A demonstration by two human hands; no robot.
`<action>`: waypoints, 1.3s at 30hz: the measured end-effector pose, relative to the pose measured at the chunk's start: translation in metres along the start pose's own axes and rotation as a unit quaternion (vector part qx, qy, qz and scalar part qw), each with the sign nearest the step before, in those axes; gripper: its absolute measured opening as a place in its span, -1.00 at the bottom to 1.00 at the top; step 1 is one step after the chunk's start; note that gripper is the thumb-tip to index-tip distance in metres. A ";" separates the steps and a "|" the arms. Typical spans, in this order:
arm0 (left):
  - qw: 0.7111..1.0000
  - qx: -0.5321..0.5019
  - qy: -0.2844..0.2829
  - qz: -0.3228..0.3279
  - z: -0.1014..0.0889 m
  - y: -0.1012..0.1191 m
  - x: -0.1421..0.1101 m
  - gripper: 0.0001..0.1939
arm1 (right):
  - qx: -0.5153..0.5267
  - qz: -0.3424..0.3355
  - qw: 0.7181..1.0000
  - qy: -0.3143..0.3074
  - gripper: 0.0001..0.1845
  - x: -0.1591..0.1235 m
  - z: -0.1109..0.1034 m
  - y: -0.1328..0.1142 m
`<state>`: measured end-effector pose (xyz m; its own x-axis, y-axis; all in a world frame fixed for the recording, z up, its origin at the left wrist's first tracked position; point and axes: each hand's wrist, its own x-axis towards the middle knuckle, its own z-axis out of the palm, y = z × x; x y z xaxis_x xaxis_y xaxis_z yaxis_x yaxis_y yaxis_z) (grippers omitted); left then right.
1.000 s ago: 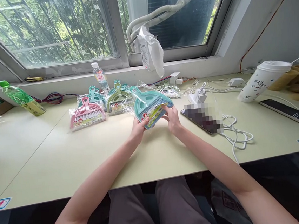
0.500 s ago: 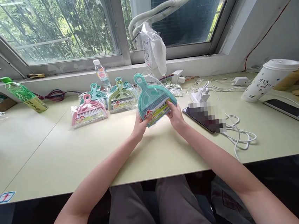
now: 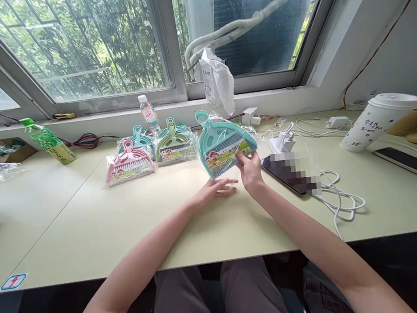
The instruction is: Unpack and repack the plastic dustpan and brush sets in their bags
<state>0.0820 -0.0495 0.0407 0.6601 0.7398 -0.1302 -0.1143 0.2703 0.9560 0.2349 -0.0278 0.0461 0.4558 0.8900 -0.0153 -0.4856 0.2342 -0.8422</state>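
My right hand (image 3: 249, 169) pinches the lower edge of a teal mini dustpan-and-brush set (image 3: 222, 143) in clear wrap and holds it upright above the table. Just below the set, my left hand (image 3: 215, 189) lies flat on the pale green table (image 3: 90, 227) with its fingers stretched out and nothing in it. Behind, to the left, lie more wrapped sets: a pink one (image 3: 130, 163), a green one (image 3: 175, 145) and a teal one (image 3: 138, 137).
A small water bottle (image 3: 149, 114) and a green bottle (image 3: 49, 147) stand near the window sill. A phone (image 3: 287, 168) with white cables (image 3: 342, 202) lies right of my hands, with a paper cup (image 3: 378, 120) and another phone (image 3: 411, 159) further right. A white bag (image 3: 218, 79) hangs at the window.
My left hand has let go of the teal set and dropped flat onto the table. The right hand alone now holds the set, tilted more upright.
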 end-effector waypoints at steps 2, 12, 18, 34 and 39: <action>0.999 -0.018 0.007 0.027 -0.003 0.000 0.001 -0.41 | -0.001 -0.002 1.000 -0.003 -0.50 -0.001 0.002 -0.001; 0.941 -0.136 0.287 0.116 -0.023 0.014 0.008 -0.54 | -0.027 0.087 0.992 -0.086 -0.48 0.006 -0.002 0.007; 0.966 -0.113 0.215 0.091 -0.016 0.018 0.004 -0.48 | -0.026 0.061 0.995 -0.078 -0.50 0.001 -0.001 0.002; 0.976 -0.068 0.194 0.070 -0.020 0.007 0.008 -0.43 | -0.033 0.058 0.997 -0.039 -0.55 0.003 -0.003 0.008; 0.974 -0.036 0.209 0.079 -0.019 0.002 0.009 -0.42 | -0.033 0.067 0.995 -0.065 -0.60 0.009 -0.005 0.006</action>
<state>0.0739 -0.0307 0.0366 0.2719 0.9577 -0.0938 -0.2520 0.1650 0.9536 0.2404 -0.0202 0.0382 0.2879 0.9556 -0.0635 -0.4832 0.0877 -0.8711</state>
